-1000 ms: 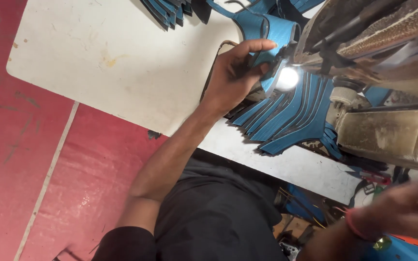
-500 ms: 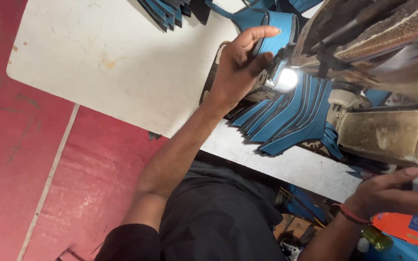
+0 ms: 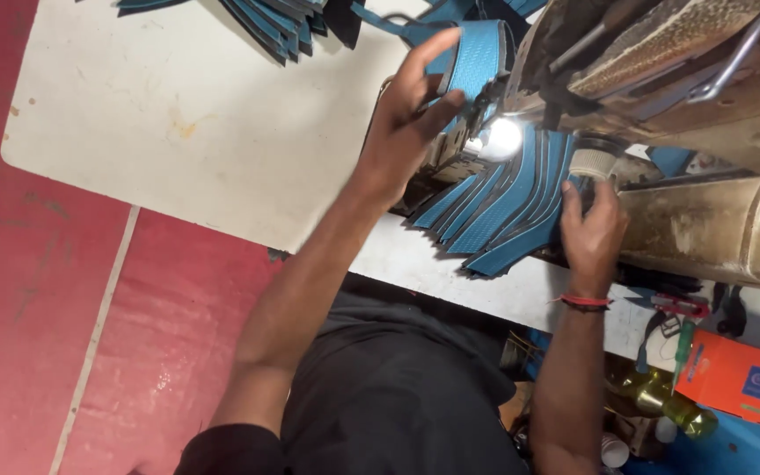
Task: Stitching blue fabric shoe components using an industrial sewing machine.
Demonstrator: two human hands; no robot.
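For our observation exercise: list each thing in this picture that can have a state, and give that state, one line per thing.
Left hand: raised, fingers on the curved blue piece.
Curved blue piece: bent over, held at the machine.
Right hand: resting on the fanned blue pieces.
Fanned blue pieces: stacked, spread out, lying on the table.
Work lamp: lit.
Table: white, stained.

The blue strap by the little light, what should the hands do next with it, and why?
Probably ease the blue strap down under the machine beside the lamp. The left hand already holds it up there, while the right hand rests on the fanned blue pieces below, so the strap looks ready to be fed in.
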